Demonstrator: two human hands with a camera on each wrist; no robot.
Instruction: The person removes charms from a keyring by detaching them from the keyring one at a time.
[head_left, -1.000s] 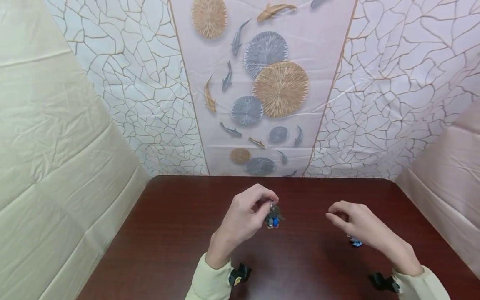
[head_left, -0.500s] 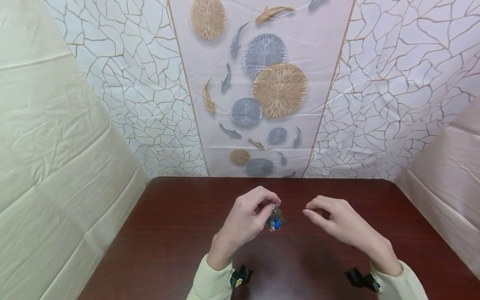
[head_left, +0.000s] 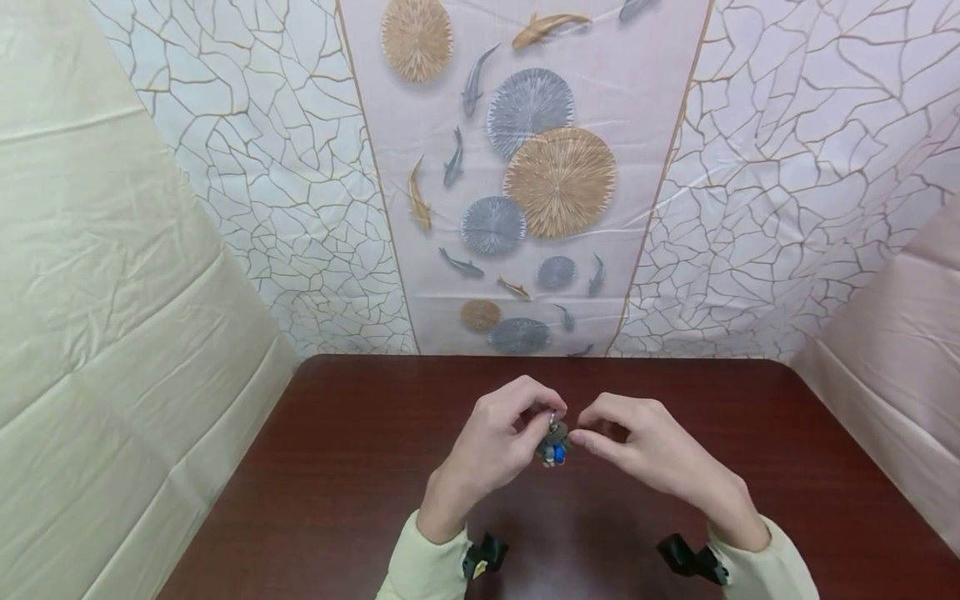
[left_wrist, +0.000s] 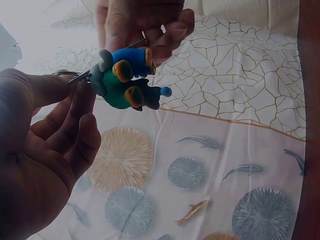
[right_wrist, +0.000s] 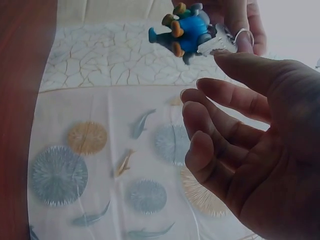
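Observation:
In the head view, my left hand pinches the metal ring of a keychain above the table. From it hangs a small figurine charm in blue, green, grey and orange, tilted sideways in the left wrist view. A flat silvery metal piece, perhaps a key, sits beside the charm. My right hand is close on the right side. Its thumb tip meets the edge of the metal piece in the right wrist view, while the other fingers bend loosely below, apart from it.
Under both hands lies a dark red-brown table. Behind it hangs a patterned cloth with fish and round motifs. Plain pale cloth borders the left side, and more cloth the right. Black wrist cameras are strapped on.
My right hand has moved left until it reaches the keychain. A small blue object seen on the table at the right earlier is now hidden. The left hand has barely shifted.

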